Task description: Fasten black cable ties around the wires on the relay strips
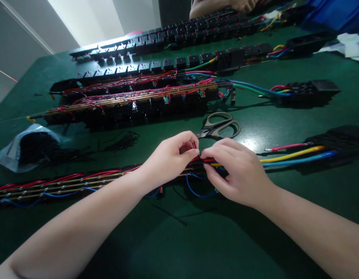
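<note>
A long power strip (66,185) lies across the near part of the table, its underside with metal bars and red and blue wires facing up. Above its right portion, my left hand (170,157) is closed in a pinch on a thin black cable tie (195,145). Close beside it, my right hand (240,170) has thumb and fingers closed around the red and yellow wires (208,159); the fingers partly hide the spot. Thick yellow and blue wires (292,157) run out from under the right hand to a black end piece (339,141).
Scissors (218,126) lie just behind my hands. Several more power strips (138,97) stretch across the table behind. A plastic bag (34,147) of black cable ties lies open at left, with loose ties (121,141) nearby. Another person's arm (211,7) rests at the far edge.
</note>
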A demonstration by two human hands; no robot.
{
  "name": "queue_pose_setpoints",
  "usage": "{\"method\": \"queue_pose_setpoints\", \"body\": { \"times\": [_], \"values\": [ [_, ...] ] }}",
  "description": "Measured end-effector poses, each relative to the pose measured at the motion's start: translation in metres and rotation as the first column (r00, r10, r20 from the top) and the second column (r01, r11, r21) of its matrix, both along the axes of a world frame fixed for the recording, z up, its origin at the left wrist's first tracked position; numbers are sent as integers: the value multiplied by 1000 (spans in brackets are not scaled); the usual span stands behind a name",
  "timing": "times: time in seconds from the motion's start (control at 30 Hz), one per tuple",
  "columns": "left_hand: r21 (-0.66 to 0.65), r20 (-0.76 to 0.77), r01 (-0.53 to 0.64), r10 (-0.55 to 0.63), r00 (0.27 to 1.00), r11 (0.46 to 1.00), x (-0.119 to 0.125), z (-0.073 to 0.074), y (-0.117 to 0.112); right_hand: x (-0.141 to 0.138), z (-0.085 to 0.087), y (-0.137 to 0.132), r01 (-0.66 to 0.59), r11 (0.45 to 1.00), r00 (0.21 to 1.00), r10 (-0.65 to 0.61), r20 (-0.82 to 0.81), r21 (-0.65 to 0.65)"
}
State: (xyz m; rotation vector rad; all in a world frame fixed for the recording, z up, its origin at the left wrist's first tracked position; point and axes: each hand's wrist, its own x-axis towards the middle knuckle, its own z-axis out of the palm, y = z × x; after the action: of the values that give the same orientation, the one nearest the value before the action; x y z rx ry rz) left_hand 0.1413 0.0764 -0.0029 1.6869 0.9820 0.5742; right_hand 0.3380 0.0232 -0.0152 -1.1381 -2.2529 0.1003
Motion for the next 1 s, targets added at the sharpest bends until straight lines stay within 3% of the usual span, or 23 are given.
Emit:
{"method": "queue_pose_setpoints", "body": {
  "times": [0.27, 0.4, 0.67, 1.0],
  "values": [
    [-18, 1, -8, 8, 1000, 1000, 0, -1, 0, 1, 0, 1, -13, 1000, 1000, 13, 3, -22],
    [26, -31, -19, 19, 999, 1000, -1, -1, -1, 0, 0, 0, -9, 1000, 1000, 9, 27, 13],
    [-6, -33, -52, 52, 998, 999, 2, 2, -1, -1, -1, 1, -23, 998, 999, 20, 43, 66],
    [1, -12, -54, 54, 998, 999, 0, 1, -1, 0, 0, 0, -43, 999, 998, 43, -36, -9]
  ]
}}
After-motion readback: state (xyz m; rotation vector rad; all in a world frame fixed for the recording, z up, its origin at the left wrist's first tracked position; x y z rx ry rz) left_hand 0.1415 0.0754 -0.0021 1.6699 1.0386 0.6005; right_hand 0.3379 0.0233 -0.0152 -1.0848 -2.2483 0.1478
